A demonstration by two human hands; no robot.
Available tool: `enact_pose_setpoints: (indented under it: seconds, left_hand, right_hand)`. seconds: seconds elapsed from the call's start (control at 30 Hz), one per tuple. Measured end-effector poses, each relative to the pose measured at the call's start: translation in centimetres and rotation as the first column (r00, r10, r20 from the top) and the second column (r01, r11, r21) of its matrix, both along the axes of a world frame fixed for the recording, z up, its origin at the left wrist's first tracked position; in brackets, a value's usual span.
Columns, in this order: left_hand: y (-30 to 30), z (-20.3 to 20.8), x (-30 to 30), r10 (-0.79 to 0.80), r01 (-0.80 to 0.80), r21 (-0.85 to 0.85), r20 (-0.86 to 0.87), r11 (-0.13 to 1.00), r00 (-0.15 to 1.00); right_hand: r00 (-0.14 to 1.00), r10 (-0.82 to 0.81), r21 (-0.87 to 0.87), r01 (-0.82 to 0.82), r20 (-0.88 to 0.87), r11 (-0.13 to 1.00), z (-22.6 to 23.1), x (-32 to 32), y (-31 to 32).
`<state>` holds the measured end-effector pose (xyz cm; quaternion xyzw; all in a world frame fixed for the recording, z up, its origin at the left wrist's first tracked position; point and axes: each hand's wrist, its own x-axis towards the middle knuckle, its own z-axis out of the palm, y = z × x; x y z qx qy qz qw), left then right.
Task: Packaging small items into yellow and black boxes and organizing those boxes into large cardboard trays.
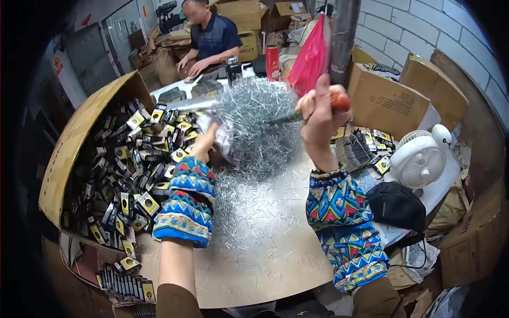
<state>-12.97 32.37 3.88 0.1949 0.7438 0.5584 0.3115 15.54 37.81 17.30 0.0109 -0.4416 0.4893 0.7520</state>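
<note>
A big heap of thin, shiny bent wire pieces [254,114] rises from the middle of the table, with loose ones strewn in front. My right hand [319,114] is closed around a tool with a rounded orange-red handle [340,102]. Its dark greenish shaft [286,117] points left against the heap; the tip is lost among the wires. At the heap's left side, my left hand [204,144] grips a blurred white, bag-like piece [220,137]. Patterned blue sleeves cover both forearms.
A tipped carton [50,183] full of small black-and-yellow boxes [149,204] stands at left. At right are more small boxes [382,140], a white fan [424,164] and a black pouch [396,205]. A pink bag [310,58] hangs behind; another person [209,34] works beyond.
</note>
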Motion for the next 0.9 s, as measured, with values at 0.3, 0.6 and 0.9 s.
enact_pose_setpoints:
  seconds: [0.3,0.6,0.9]
  left_hand:
    - [-13.3,-2.6,11.4,-0.282,0.333,-0.255,-0.959,0.908,0.034]
    - [-23.3,-2.7,8.9,-0.545,0.327,-0.515,-0.838,0.792,0.001]
    - [-25.0,-1.1,8.7,-0.638,0.293,-0.572,-0.733,0.766,0.236]
  right_hand:
    - [0.932,-0.117,-0.188,0.190,0.343,0.964,-6.9,-1.1,0.3]
    - [0.252,-0.622,0.670,-0.336,0.741,0.662,-17.9,-4.7,-7.8]
    - [0.003,-0.541,0.485,-0.447,0.841,0.752,-15.4,-9.0,-7.4]
